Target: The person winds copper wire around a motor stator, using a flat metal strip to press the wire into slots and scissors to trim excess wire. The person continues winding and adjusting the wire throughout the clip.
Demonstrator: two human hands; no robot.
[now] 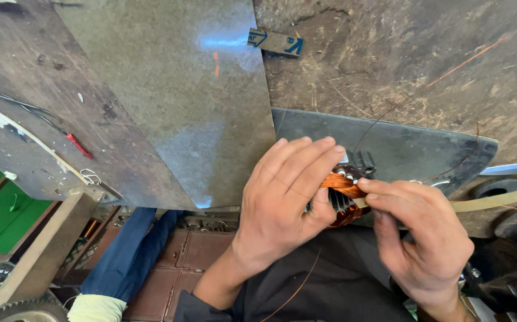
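Left hand (282,203) wraps its fingers (306,161) around the copper-wound stator (343,197) at the counter (389,65) edge, steadying it, while right hand (425,238) pinches a flat strip (497,203) against the windings.

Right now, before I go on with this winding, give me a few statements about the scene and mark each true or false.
1. The left hand cups a dark slotted core wound with copper wire. True.
2. The right hand is empty. False: its grip pinches a flat tan strip that points at the copper wire.
3. A grey metal sheet lies on the worn bench. True.
4. The wound core rests alone on the bench. False: it is held up between both hands at the bench edge.
5. A thin copper strand runs across the bench top at the upper right. True.
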